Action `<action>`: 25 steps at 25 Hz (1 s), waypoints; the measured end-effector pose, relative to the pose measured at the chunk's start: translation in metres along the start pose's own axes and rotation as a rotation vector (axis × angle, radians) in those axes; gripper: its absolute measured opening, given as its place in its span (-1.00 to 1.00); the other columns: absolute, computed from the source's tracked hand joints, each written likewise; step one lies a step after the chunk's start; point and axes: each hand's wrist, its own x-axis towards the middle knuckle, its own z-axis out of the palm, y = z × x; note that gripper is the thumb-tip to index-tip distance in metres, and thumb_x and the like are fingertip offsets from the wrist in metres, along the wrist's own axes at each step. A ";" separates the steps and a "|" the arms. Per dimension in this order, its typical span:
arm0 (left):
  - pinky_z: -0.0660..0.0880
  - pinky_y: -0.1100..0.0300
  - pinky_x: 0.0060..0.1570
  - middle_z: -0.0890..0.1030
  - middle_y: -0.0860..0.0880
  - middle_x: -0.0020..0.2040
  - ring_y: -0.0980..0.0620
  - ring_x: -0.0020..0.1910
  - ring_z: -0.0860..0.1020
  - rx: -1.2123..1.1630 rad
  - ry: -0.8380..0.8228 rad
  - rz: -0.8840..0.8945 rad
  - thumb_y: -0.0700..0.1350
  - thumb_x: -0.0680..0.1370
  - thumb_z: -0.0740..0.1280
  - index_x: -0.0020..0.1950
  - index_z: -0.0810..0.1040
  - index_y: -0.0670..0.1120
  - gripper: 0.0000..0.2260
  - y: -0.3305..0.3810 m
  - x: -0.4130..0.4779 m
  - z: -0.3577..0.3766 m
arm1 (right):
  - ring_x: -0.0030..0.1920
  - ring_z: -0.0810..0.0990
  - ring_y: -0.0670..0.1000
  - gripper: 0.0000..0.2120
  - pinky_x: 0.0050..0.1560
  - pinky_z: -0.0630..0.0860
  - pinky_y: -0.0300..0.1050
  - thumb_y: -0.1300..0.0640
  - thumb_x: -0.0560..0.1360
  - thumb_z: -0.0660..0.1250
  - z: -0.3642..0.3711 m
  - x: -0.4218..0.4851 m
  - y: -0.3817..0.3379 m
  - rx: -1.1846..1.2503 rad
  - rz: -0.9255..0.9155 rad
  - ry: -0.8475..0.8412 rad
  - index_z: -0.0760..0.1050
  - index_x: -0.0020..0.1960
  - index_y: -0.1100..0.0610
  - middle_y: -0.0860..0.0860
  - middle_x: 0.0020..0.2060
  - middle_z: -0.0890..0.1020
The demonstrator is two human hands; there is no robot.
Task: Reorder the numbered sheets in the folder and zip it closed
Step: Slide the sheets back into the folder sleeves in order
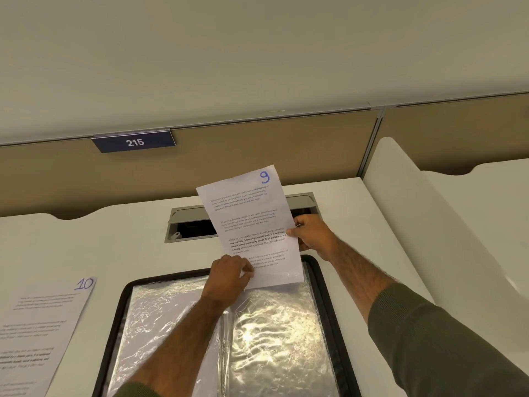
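Holding a white printed paper sheet marked with a blue 9 [252, 224] above the far end of the folder, both hands pinch it. The left hand [229, 277] nips the lower left edge. The right hand [310, 234] grips the right edge, thumb on the front. The sheet is tilted, top leaning left.

Hidden or unclear, head view:
- The sheet's bottom edge overlaps the right-hand sleeve of the open black-rimmed zip folder with shiny clear plastic sleeves [119, 325]. I can't tell whether it is inside the sleeve or in front.
- Glare hides the sleeve contents.
- The forearms cover the spine, and the frame bottom cuts off the near end.
- The zip puller can't be made out.
- Sheet 9 covers the middle of the grey recessed cable hatch [187, 214], which is open and dark inside.
- Most of the body text is too small to read.
- A second white printed sheet marked 10 [43, 325] lies flat at left, cut off by the left and bottom frame edges.

Edges and room:
- A bare strip of white counter [114, 242] lies between sheet 10 and the folder.
- A narrower strip runs right of the folder to the white curved side divider [415, 224].
- A tan partition stands behind, carrying a dark blue plate reading 215 [134, 142].
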 end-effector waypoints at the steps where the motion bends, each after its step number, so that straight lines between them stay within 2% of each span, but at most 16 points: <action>1: 0.41 0.08 0.20 0.64 0.14 0.00 0.10 0.04 0.50 -0.014 0.000 0.017 -0.03 0.57 0.40 0.04 0.65 0.07 -0.93 0.005 0.002 0.003 | -0.02 0.72 0.06 -0.89 -0.05 0.70 0.03 0.24 0.58 0.39 0.000 0.001 0.001 -0.002 0.007 -0.003 0.57 0.09 0.21 0.09 0.03 0.71; 7: 0.47 -0.01 0.18 0.65 0.15 -0.05 0.09 0.00 0.52 -0.082 0.012 -0.016 -0.04 0.57 0.37 -0.03 0.64 0.07 -0.94 0.014 0.012 0.017 | 0.01 0.71 0.07 -0.89 -0.03 0.69 0.05 0.24 0.59 0.38 0.001 0.005 0.015 -0.002 0.057 -0.024 0.57 0.09 0.24 0.13 0.07 0.70; 9: 0.46 0.02 0.19 0.63 0.12 0.00 0.09 0.03 0.49 -0.106 0.047 -0.022 -0.05 0.56 0.39 0.00 0.63 0.05 -0.95 0.014 0.012 0.017 | 0.01 0.70 0.06 -0.93 -0.03 0.69 0.03 0.25 0.59 0.38 0.001 0.006 0.021 -0.017 0.065 -0.044 0.59 0.06 0.21 0.12 0.07 0.70; 12: 0.42 0.03 0.28 0.56 0.01 0.23 0.01 0.20 0.47 -0.217 0.179 -0.194 -0.08 0.57 0.41 0.25 0.55 -0.02 -0.75 0.004 0.014 0.012 | 0.02 0.70 0.08 -0.95 0.03 0.68 0.03 0.25 0.58 0.39 -0.001 0.009 0.029 -0.046 0.097 -0.059 0.58 0.01 0.23 0.13 0.06 0.69; 15: 0.47 -0.16 0.34 0.47 -0.07 0.43 -0.14 0.33 0.51 -0.360 0.127 -0.442 -0.08 0.60 0.38 0.51 0.35 -0.03 -0.51 -0.013 0.029 0.003 | 0.03 0.71 0.09 -0.87 0.10 0.66 0.06 0.25 0.56 0.41 -0.006 0.012 0.037 -0.030 0.146 -0.075 0.59 0.08 0.28 0.13 0.07 0.71; 17: 0.51 -0.21 0.28 0.47 -0.09 0.45 -0.19 0.31 0.54 -0.503 0.097 -0.522 -0.10 0.62 0.35 0.58 0.25 -0.01 -0.45 -0.018 0.042 -0.005 | 0.03 0.72 0.10 -0.86 0.15 0.64 0.09 0.26 0.55 0.42 -0.008 0.013 0.043 -0.014 0.179 -0.104 0.60 0.09 0.29 0.12 0.05 0.72; 20: 0.55 -0.21 0.21 0.56 -0.11 0.34 -0.19 0.22 0.60 -0.799 0.101 -0.638 -0.17 0.62 0.37 0.61 0.19 -0.01 -0.39 -0.020 0.061 -0.016 | 0.06 0.71 0.11 -0.82 0.19 0.63 0.09 0.29 0.53 0.43 -0.010 0.015 0.045 -0.004 0.230 -0.153 0.61 0.12 0.31 0.11 0.04 0.73; 22: 0.59 -0.18 0.16 0.60 -0.13 0.29 -0.16 0.15 0.63 -0.837 0.112 -0.690 -0.19 0.61 0.38 0.53 0.33 -0.06 -0.49 -0.026 0.069 -0.016 | 0.07 0.71 0.12 -0.80 0.16 0.64 0.05 0.28 0.53 0.43 -0.011 0.016 0.044 0.037 0.246 -0.182 0.60 0.14 0.33 0.12 0.04 0.73; 25: 0.65 -0.04 0.01 0.65 -0.11 0.21 -0.09 0.01 0.65 -0.792 0.126 -0.706 -0.23 0.61 0.34 0.35 0.50 -0.10 -0.70 -0.032 0.068 -0.014 | 0.04 0.72 0.12 -0.77 0.04 0.64 0.00 0.14 0.55 0.44 -0.006 0.019 0.038 0.143 0.211 -0.165 0.61 0.11 0.29 0.12 0.03 0.74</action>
